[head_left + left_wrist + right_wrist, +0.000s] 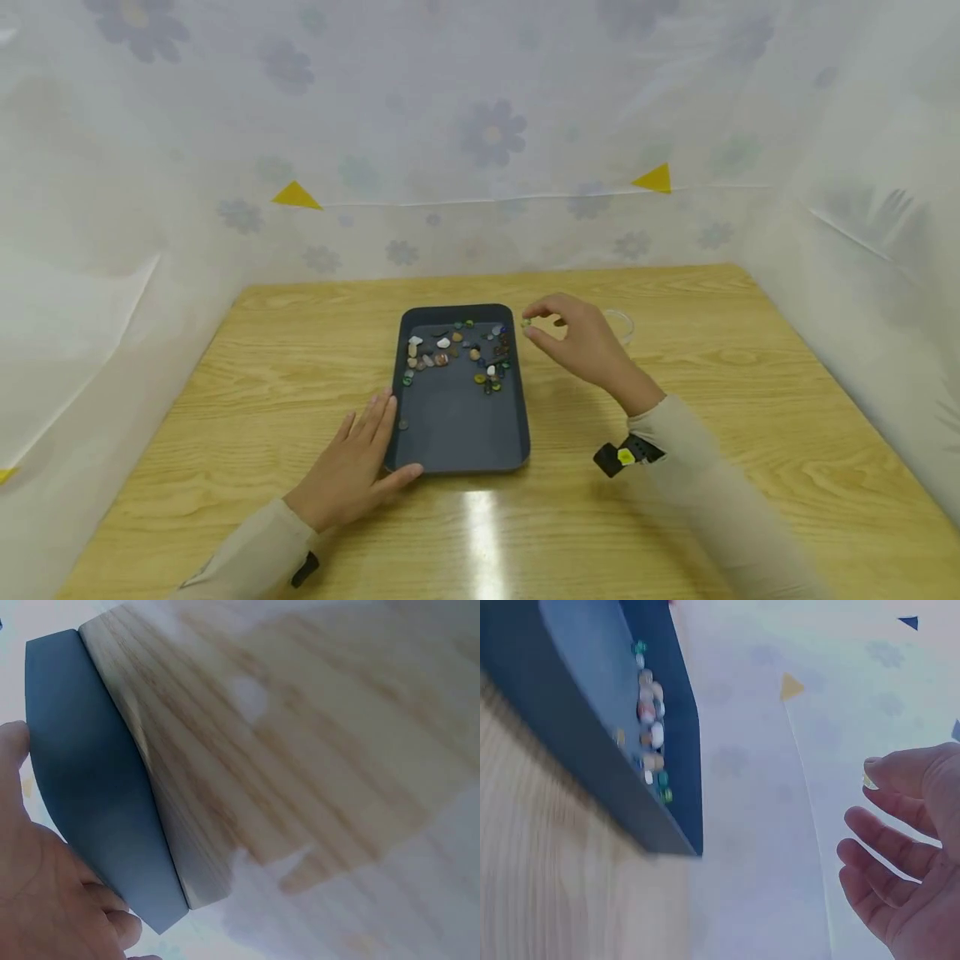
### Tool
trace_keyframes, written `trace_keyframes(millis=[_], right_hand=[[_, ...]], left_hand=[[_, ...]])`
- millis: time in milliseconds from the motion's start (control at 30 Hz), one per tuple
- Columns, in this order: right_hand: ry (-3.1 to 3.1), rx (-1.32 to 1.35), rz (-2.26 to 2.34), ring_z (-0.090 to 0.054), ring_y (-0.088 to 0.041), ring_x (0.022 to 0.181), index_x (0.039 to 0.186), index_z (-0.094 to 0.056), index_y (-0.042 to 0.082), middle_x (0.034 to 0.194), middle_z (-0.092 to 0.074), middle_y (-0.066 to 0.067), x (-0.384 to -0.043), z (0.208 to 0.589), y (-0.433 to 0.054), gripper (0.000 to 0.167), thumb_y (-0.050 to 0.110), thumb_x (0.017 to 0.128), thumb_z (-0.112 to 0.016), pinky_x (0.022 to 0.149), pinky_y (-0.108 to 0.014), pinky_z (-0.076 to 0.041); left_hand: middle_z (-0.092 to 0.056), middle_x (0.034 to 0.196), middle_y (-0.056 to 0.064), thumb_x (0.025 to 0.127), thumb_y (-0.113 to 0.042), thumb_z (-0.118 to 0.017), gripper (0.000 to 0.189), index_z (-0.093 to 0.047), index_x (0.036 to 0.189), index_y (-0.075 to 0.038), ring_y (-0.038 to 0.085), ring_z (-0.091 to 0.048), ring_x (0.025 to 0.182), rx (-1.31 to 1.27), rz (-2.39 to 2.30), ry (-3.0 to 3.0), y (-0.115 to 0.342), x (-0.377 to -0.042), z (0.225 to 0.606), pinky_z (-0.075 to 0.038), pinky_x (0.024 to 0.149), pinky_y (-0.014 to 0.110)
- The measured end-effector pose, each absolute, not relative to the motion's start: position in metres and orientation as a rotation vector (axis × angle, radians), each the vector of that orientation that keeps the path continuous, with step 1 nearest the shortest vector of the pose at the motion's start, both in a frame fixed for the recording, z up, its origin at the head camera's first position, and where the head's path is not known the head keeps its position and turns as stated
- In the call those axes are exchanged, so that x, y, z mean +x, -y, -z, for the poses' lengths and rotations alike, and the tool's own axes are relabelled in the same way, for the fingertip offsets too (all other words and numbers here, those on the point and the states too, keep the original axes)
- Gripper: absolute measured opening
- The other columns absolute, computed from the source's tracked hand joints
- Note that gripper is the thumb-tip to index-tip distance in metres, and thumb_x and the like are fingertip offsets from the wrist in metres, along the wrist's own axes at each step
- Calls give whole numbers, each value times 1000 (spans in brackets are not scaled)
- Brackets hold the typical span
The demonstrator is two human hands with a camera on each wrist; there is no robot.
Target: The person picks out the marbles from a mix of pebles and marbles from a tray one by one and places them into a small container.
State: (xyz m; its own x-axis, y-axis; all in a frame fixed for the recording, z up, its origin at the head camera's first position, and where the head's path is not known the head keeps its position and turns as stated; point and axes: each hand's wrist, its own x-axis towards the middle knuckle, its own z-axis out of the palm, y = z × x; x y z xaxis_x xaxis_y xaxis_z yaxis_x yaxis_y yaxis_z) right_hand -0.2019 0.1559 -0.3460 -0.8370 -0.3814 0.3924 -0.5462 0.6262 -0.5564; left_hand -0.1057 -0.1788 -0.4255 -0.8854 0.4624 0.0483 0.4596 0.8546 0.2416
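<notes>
A dark grey rectangular tray (461, 429) lies on the table with several small stones and glass marbles inside, mostly toward its far half. My left hand (351, 471) rests against the tray's left side, fingers straight along the wall and thumb at the near left corner. Just beyond the tray's right rim, my right hand (581, 337) pinches a small yellow-green glass marble (868, 781) between thumb and index finger. Its other fingers are loosely bent. Pale pebbles (443, 342) sit at the tray's left and middle; darker pieces line its right wall.
Partly behind my right hand, a clear round rim (628, 327) shows on the wooden table (262, 383). Flower-patterned white sheeting (450, 225) encloses the back and sides, with yellow triangles (297, 196) on it. A black strap (637, 450) hangs at my right wrist.
</notes>
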Motion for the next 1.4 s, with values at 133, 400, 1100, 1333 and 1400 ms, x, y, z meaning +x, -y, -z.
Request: trace_keyframes(millis=[133, 400, 1100, 1333, 1400], right_hand=[[2588, 725, -921, -60, -25, 101, 110, -67, 7, 110, -64, -8, -200, 343, -186, 22, 18, 91, -67, 82, -45, -51], [2567, 636, -761, -59, -31, 99, 107, -67, 4, 110, -64, -13, -199, 343, -232, 19, 12, 90, -68, 78, -49, -50], [2851, 542, -722, -54, -41, 109, 108, -67, 1, 117, -61, -23, -208, 346, -259, 26, 22, 95, -61, 87, -58, -44], [2901, 547, -752, -54, -40, 109, 109, -66, 3, 118, -60, -22, -210, 342, -260, 26, 25, 96, -60, 85, -57, -45], [2909, 558, -743, -54, -39, 108, 109, -66, 3, 117, -60, -21, -211, 341, -261, 27, 26, 96, -60, 85, -57, -45]], left_hand=[[-11, 158, 18, 92, -65, -44, 94, -17, 151, 4, 34, -15, 144, 749, -395, -3011, 178, -107, 426, -16, 113, 56], [-12, 158, 18, 91, -66, -43, 95, -18, 151, 3, 33, -14, 144, 741, -395, -3003, 178, -107, 427, -13, 114, 56], [-9, 158, 19, 92, -65, -43, 94, -16, 151, 4, 34, -13, 144, 760, -413, -2993, 180, -106, 427, -14, 113, 58], [-9, 158, 19, 92, -65, -42, 94, -17, 151, 4, 34, -13, 144, 772, -417, -3000, 180, -107, 427, -16, 113, 58], [-10, 158, 19, 92, -64, -42, 94, -17, 150, 5, 34, -13, 144, 774, -419, -3001, 180, -107, 426, -17, 112, 58]])
